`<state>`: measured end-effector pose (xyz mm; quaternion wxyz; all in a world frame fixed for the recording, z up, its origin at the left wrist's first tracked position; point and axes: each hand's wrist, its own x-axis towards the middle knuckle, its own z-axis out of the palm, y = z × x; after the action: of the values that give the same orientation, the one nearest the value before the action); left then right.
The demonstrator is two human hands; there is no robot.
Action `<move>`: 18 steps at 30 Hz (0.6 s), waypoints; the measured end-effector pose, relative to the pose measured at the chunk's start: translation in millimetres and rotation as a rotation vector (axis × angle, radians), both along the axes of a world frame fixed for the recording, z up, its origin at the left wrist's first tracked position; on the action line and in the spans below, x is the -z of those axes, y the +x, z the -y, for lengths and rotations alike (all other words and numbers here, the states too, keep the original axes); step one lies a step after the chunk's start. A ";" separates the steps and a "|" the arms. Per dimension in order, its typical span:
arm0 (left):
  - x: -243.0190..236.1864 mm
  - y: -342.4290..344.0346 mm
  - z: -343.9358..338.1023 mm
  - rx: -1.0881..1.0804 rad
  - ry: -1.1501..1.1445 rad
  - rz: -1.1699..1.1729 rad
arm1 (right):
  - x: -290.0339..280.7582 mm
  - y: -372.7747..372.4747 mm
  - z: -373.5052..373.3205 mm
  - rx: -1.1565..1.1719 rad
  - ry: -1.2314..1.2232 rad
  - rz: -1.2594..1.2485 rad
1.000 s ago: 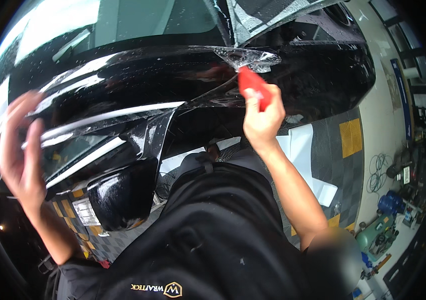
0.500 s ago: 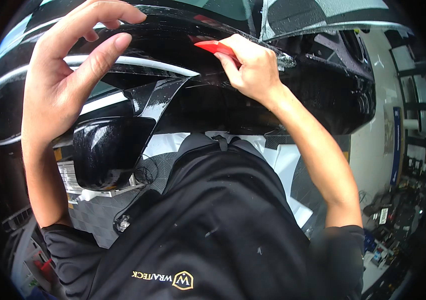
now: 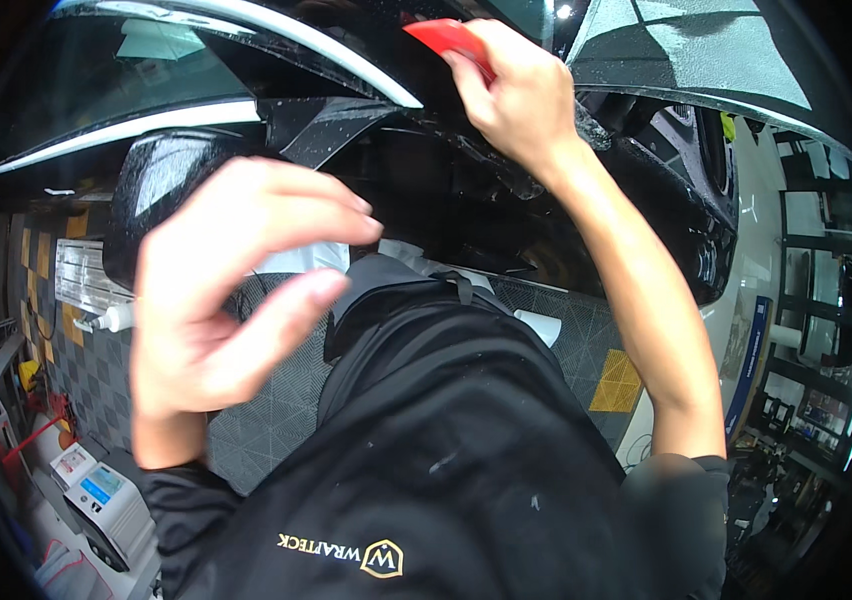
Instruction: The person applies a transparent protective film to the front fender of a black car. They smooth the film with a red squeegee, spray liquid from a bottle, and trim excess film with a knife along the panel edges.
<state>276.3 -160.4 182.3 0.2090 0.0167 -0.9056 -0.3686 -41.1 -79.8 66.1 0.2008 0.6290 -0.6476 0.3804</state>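
Observation:
My right hand (image 3: pixel 524 95) is closed around a red squeegee (image 3: pixel 443 36), its thin edge pointing left over the wet black car body (image 3: pixel 466 95). Water beads lie on the car's glass (image 3: pixel 686 50) to the right of that hand. Slightly blurred, my left hand (image 3: pixel 251 285) hangs in front of the black side mirror (image 3: pixel 161 180), fingers curved and parted from the thumb, with nothing in it. A bright trim strip (image 3: pixel 346 55) runs along the car between both hands.
Grey and yellow floor tiles (image 3: pixel 246 440) lie below. A white bottle (image 3: pixel 111 319) is at the left near a pale grate-like panel (image 3: pixel 86 270). A grey machine with a small screen (image 3: pixel 106 500) stands lower left. Loaded shelves (image 3: pixel 816 390) line the right.
My left hand has come down and to the right, away from the car's surface. My right hand has shifted slightly up with the squeegee. The whole view has turned somewhat.

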 end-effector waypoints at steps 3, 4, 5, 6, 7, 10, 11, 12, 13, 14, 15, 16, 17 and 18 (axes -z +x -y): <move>54.1 -9.6 -38.5 -0.051 0.264 -0.093 | 10.0 1.9 10.9 -0.005 0.033 -0.166; 67.9 -12.6 -53.6 -0.051 0.328 -0.129 | 16.6 5.4 10.1 0.025 0.031 -0.247; 79.0 -12.7 -69.0 -0.070 0.411 -0.095 | 23.5 10.9 5.2 0.011 0.151 -0.289; 88.1 -10.9 -83.1 -0.067 0.495 -0.090 | 29.6 16.0 -0.5 0.039 0.321 -0.307; 96.3 -9.9 -92.4 -0.070 0.566 -0.115 | 33.6 19.6 -6.5 0.009 0.345 -0.297; 112.1 5.1 -100.4 -0.210 0.591 -0.094 | 33.4 21.4 -16.8 -0.035 0.150 -0.102; 116.4 9.4 -97.9 -0.208 0.611 -0.097 | 30.0 18.7 -15.3 0.014 0.059 -0.039; 121.0 12.3 -95.1 -0.214 0.633 -0.102 | 26.2 15.9 -11.9 0.063 -0.031 0.022; 124.9 14.0 -94.2 -0.217 0.655 -0.101 | 23.1 13.4 -6.7 0.098 -0.068 0.029; 130.0 11.4 -91.0 -0.226 0.682 -0.056 | 20.8 11.3 0.0 0.110 -0.016 0.002; 136.0 4.8 -86.3 -0.243 0.687 -0.035 | 20.6 11.5 5.4 0.072 -0.050 -0.069; 142.5 -5.3 -80.2 -0.255 0.677 -0.032 | 20.3 11.8 10.1 0.067 -0.019 -0.114; 150.2 -20.2 -75.9 -0.298 0.795 -0.029 | 21.1 13.5 12.6 0.015 -0.050 -0.164; 159.1 -38.2 -66.6 -0.363 0.841 0.004 | 21.5 15.2 12.9 -0.042 -0.042 -0.256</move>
<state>238.2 -93.7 23.1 0.2437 0.2589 -0.6602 -0.6616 -25.9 -92.7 44.7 0.2868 0.6816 -0.5953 0.3144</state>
